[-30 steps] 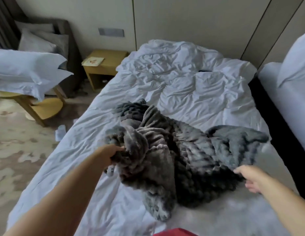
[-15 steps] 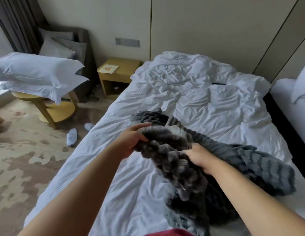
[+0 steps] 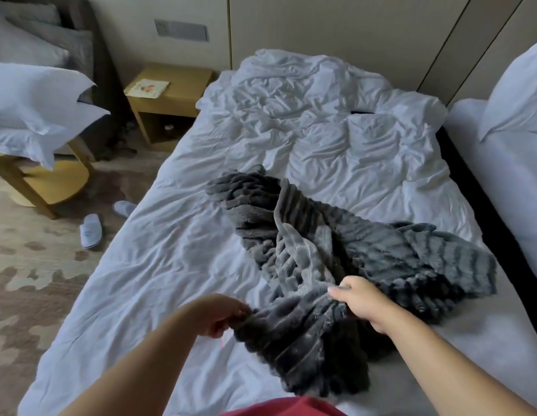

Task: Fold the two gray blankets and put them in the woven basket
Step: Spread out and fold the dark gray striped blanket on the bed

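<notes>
Your hands are sitting lower and wider apart than before. Your left hand and right hand are pinching the fuzzy, ribbed gray blanket, which is lying bunched on the wrinkly white bed.

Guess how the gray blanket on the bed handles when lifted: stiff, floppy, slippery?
Probably very floppy: the gray blanket sags in bunched folds between the left hand and right hand gripping its edge. Likely grippy, not slick, given its plush ribbed pile. Its tangled far part may drag across the white sheet.
</notes>
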`<action>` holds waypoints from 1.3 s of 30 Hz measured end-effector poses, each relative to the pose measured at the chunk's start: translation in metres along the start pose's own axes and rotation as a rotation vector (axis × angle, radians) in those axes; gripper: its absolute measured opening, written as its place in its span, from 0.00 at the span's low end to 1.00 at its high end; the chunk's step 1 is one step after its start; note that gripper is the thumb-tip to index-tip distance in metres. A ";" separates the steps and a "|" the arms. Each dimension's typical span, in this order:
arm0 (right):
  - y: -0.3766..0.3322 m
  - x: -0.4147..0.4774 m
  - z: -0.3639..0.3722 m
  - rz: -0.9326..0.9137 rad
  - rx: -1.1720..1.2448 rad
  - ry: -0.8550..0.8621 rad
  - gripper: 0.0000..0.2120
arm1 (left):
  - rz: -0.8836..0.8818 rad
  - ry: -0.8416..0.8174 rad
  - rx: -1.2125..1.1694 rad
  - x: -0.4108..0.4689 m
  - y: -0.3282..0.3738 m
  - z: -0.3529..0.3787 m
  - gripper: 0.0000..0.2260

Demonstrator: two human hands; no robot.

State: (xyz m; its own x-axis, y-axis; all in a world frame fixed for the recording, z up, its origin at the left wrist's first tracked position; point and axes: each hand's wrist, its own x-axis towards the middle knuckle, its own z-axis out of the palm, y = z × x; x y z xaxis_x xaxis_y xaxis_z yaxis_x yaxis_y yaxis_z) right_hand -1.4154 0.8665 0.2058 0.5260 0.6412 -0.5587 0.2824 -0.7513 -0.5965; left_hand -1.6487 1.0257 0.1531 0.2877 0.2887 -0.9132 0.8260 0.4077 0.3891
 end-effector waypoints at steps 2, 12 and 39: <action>-0.026 -0.002 -0.011 -0.063 0.134 0.149 0.19 | 0.168 0.147 0.327 -0.004 0.022 0.017 0.15; -0.093 0.003 -0.011 -0.260 0.478 0.185 0.06 | 0.560 -0.146 -0.675 -0.026 0.080 0.044 0.07; -0.124 0.011 0.006 -0.460 -0.308 -0.139 0.22 | 0.798 0.604 0.459 0.000 0.062 -0.004 0.13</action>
State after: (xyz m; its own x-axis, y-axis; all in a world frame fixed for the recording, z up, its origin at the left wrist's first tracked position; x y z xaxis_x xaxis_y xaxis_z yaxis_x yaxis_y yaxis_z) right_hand -1.4490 0.9675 0.2701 0.1889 0.9119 -0.3644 0.6891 -0.3875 -0.6124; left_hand -1.5992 1.0545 0.1780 0.6378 0.7533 -0.1605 0.6458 -0.4094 0.6444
